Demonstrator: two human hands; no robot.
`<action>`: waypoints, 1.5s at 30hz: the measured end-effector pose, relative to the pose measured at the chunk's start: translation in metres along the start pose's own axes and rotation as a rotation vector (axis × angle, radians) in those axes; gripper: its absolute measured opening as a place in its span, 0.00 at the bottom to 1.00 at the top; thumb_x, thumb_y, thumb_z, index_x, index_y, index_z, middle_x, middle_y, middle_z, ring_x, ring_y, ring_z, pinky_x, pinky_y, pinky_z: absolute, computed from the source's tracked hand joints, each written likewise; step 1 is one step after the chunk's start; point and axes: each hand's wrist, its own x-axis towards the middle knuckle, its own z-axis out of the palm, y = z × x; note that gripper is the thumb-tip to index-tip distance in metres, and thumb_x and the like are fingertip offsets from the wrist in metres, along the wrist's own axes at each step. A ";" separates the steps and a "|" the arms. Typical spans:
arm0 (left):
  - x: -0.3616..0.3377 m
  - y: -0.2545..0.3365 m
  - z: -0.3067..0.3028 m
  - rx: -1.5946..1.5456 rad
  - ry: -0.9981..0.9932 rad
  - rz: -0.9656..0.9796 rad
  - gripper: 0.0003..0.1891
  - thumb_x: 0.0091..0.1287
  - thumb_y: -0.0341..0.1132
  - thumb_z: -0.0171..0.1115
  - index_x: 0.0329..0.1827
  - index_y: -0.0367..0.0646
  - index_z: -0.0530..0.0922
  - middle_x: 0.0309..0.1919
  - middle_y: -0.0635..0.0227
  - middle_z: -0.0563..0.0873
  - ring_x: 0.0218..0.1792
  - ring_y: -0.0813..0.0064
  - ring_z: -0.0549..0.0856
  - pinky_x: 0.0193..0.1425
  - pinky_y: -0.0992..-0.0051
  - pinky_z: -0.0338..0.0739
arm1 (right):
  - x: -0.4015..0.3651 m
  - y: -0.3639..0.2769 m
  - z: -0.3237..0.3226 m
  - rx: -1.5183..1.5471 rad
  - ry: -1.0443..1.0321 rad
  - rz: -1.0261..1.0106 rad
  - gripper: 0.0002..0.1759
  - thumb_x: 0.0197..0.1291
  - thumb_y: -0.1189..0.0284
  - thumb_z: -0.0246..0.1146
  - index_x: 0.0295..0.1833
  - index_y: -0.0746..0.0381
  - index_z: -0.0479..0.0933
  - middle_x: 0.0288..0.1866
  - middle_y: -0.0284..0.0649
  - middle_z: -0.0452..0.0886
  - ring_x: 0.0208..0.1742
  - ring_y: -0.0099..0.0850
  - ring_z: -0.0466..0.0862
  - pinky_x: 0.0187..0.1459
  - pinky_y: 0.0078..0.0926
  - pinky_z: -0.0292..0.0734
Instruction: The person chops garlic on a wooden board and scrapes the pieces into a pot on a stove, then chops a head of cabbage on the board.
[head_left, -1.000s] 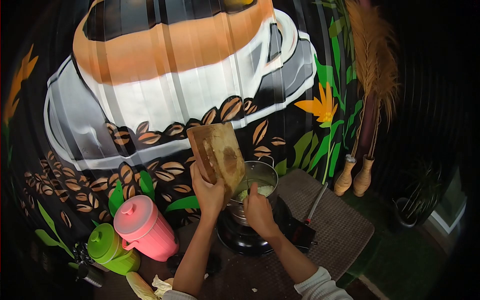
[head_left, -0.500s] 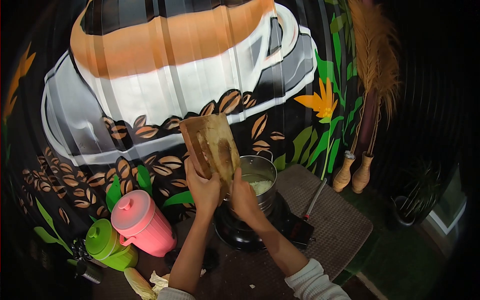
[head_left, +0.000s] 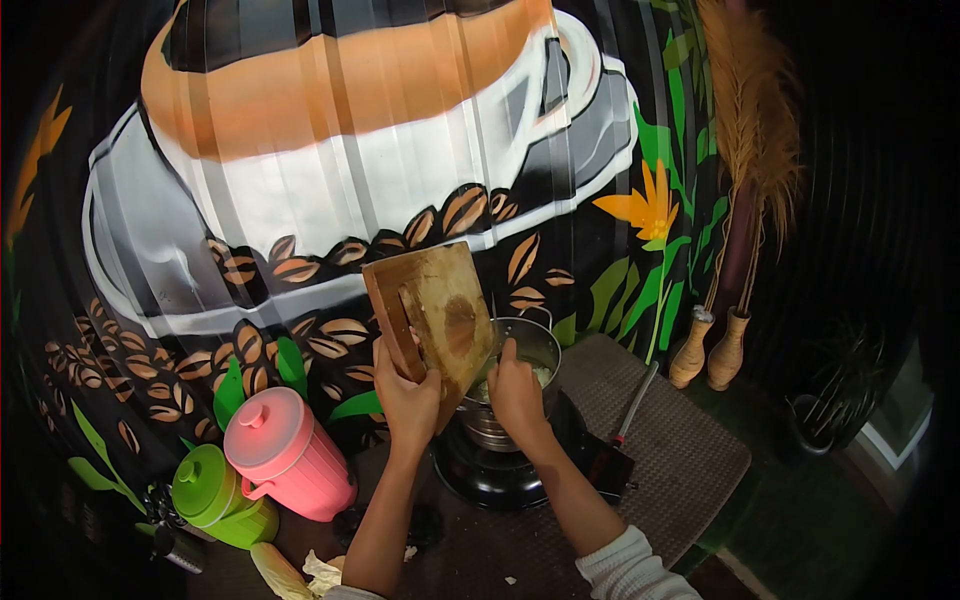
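Note:
A stained wooden board (head_left: pixel 455 315) stands tilted nearly upright at the pot's left side. My left hand (head_left: pixel 408 395) is closed around its lower left edge. My right hand (head_left: pixel 518 395) is by the board's lower right edge, in front of the pot, its fingers curled and the index finger raised. Whatever those fingers hold, if anything, is hidden. The metal pot (head_left: pixel 545 345) has pale, chopped-looking pieces (head_left: pixel 542 376) inside, partly covered by my right hand. It sits on a black stove (head_left: pixel 475 485).
A hose (head_left: pixel 636 405) runs from the stove across the table (head_left: pixel 690 450). On the left stand a pink lidded jug (head_left: pixel 290 455) and a green lidded jug (head_left: pixel 220 495). Pale husk-like scraps (head_left: pixel 285 572) lie at the front. Behind is a painted wall (head_left: pixel 330 190); two vases (head_left: pixel 725 350) stand right.
My right hand has moved slightly right and up, away from the board's lower edge, and its index finger now points up. The board has shifted a little right and down.

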 end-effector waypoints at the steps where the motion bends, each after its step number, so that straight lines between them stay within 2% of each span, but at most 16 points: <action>1: 0.000 -0.003 -0.001 -0.011 -0.006 -0.010 0.23 0.50 0.15 0.56 0.53 0.33 0.71 0.44 0.65 0.74 0.50 0.72 0.77 0.59 0.76 0.69 | -0.005 -0.009 -0.002 0.000 0.000 -0.002 0.19 0.61 0.78 0.56 0.55 0.74 0.61 0.26 0.63 0.79 0.31 0.61 0.81 0.33 0.51 0.77; 4: 0.000 -0.005 -0.002 -0.048 -0.014 -0.034 0.24 0.51 0.15 0.56 0.54 0.33 0.70 0.45 0.65 0.75 0.51 0.73 0.77 0.59 0.76 0.69 | -0.014 -0.017 0.012 0.079 -0.034 -0.132 0.17 0.62 0.78 0.55 0.53 0.74 0.62 0.26 0.64 0.78 0.32 0.62 0.81 0.34 0.53 0.76; 8: 0.000 -0.010 -0.009 -0.081 -0.023 -0.039 0.24 0.52 0.16 0.57 0.55 0.34 0.70 0.46 0.65 0.76 0.51 0.73 0.78 0.60 0.76 0.69 | -0.013 0.005 0.021 -0.061 -0.046 -0.022 0.15 0.63 0.77 0.54 0.52 0.72 0.62 0.26 0.65 0.78 0.32 0.62 0.81 0.33 0.54 0.74; 13: 0.003 -0.012 -0.018 -0.108 -0.025 -0.107 0.25 0.52 0.16 0.59 0.55 0.36 0.71 0.47 0.67 0.76 0.51 0.75 0.77 0.60 0.75 0.69 | -0.035 -0.034 -0.007 0.177 0.002 -0.043 0.18 0.60 0.76 0.57 0.53 0.72 0.62 0.27 0.63 0.79 0.33 0.61 0.81 0.35 0.55 0.75; 17: 0.003 -0.020 -0.012 -0.124 0.044 -0.104 0.23 0.53 0.17 0.63 0.54 0.37 0.71 0.47 0.68 0.76 0.51 0.76 0.76 0.60 0.73 0.70 | -0.052 -0.009 0.020 -0.032 -0.189 -0.063 0.16 0.63 0.74 0.56 0.52 0.68 0.61 0.26 0.61 0.79 0.34 0.60 0.82 0.34 0.55 0.75; 23: 0.008 -0.023 -0.006 -0.142 0.084 -0.060 0.23 0.53 0.16 0.62 0.53 0.38 0.71 0.49 0.67 0.76 0.53 0.74 0.76 0.60 0.73 0.70 | -0.058 -0.027 -0.010 0.077 -0.116 0.003 0.20 0.63 0.74 0.57 0.56 0.73 0.62 0.27 0.61 0.80 0.34 0.60 0.81 0.37 0.54 0.75; 25: 0.007 -0.012 -0.003 -0.164 0.089 -0.092 0.23 0.51 0.15 0.58 0.53 0.37 0.71 0.48 0.66 0.75 0.52 0.74 0.76 0.61 0.74 0.69 | -0.059 -0.019 -0.002 -0.074 -0.225 -0.065 0.20 0.63 0.74 0.57 0.56 0.71 0.62 0.27 0.61 0.80 0.34 0.60 0.82 0.37 0.54 0.75; 26: 0.005 -0.007 -0.003 -0.178 0.095 -0.119 0.24 0.49 0.14 0.55 0.53 0.35 0.70 0.46 0.66 0.75 0.52 0.75 0.76 0.62 0.75 0.67 | -0.055 -0.007 0.006 -0.089 -0.222 0.039 0.19 0.64 0.73 0.58 0.56 0.71 0.62 0.27 0.62 0.80 0.34 0.59 0.82 0.37 0.54 0.74; 30: 0.004 -0.003 -0.002 -0.198 0.099 -0.123 0.24 0.49 0.14 0.55 0.53 0.36 0.70 0.46 0.66 0.75 0.51 0.75 0.76 0.61 0.75 0.68 | -0.055 -0.017 -0.020 0.082 -0.066 0.032 0.18 0.69 0.70 0.53 0.56 0.72 0.62 0.28 0.62 0.80 0.35 0.59 0.82 0.39 0.53 0.74; 33: 0.003 -0.004 0.001 -0.214 0.093 -0.091 0.24 0.49 0.15 0.55 0.53 0.36 0.71 0.46 0.65 0.75 0.51 0.74 0.77 0.60 0.75 0.69 | -0.057 -0.023 -0.010 0.054 -0.119 -0.079 0.14 0.70 0.69 0.52 0.50 0.70 0.64 0.29 0.62 0.80 0.35 0.60 0.81 0.39 0.54 0.73; 35: 0.001 0.000 0.001 -0.122 0.077 -0.039 0.23 0.50 0.15 0.55 0.52 0.35 0.71 0.46 0.64 0.75 0.50 0.73 0.77 0.60 0.75 0.69 | -0.045 -0.001 -0.004 -0.004 -0.210 -0.015 0.13 0.70 0.69 0.53 0.47 0.69 0.64 0.30 0.63 0.80 0.35 0.60 0.81 0.38 0.54 0.74; 37: -0.001 -0.001 0.002 -0.086 0.078 -0.013 0.24 0.50 0.15 0.56 0.53 0.35 0.71 0.47 0.64 0.76 0.52 0.73 0.77 0.60 0.74 0.69 | -0.034 -0.002 -0.016 -0.038 -0.027 0.026 0.16 0.71 0.67 0.51 0.51 0.71 0.62 0.28 0.61 0.80 0.32 0.59 0.82 0.33 0.54 0.75; 39: -0.003 -0.001 0.003 -0.054 0.081 0.006 0.24 0.51 0.15 0.56 0.54 0.35 0.71 0.49 0.64 0.76 0.53 0.74 0.77 0.61 0.74 0.69 | -0.039 -0.009 -0.019 0.023 0.037 0.053 0.18 0.68 0.68 0.52 0.53 0.72 0.62 0.31 0.63 0.80 0.35 0.59 0.82 0.37 0.52 0.76; 41: -0.005 0.002 0.005 0.079 0.034 0.076 0.24 0.50 0.15 0.56 0.53 0.34 0.71 0.46 0.63 0.76 0.52 0.71 0.77 0.60 0.74 0.68 | -0.048 -0.013 -0.014 0.050 -0.101 0.019 0.21 0.66 0.69 0.53 0.56 0.74 0.60 0.32 0.63 0.80 0.39 0.60 0.82 0.41 0.49 0.76; 42: -0.006 0.001 0.008 0.071 0.022 0.134 0.25 0.46 0.16 0.53 0.52 0.29 0.69 0.45 0.52 0.73 0.48 0.52 0.77 0.56 0.70 0.70 | -0.046 -0.008 -0.008 0.075 -0.209 -0.052 0.24 0.63 0.71 0.54 0.59 0.74 0.58 0.34 0.63 0.81 0.41 0.61 0.82 0.45 0.48 0.75; 45: -0.013 0.006 0.010 0.162 -0.002 0.174 0.25 0.46 0.16 0.53 0.52 0.28 0.69 0.46 0.51 0.73 0.49 0.50 0.77 0.57 0.69 0.70 | -0.040 0.004 -0.015 0.264 -0.141 0.065 0.24 0.62 0.74 0.53 0.60 0.73 0.58 0.38 0.65 0.80 0.43 0.62 0.81 0.46 0.47 0.75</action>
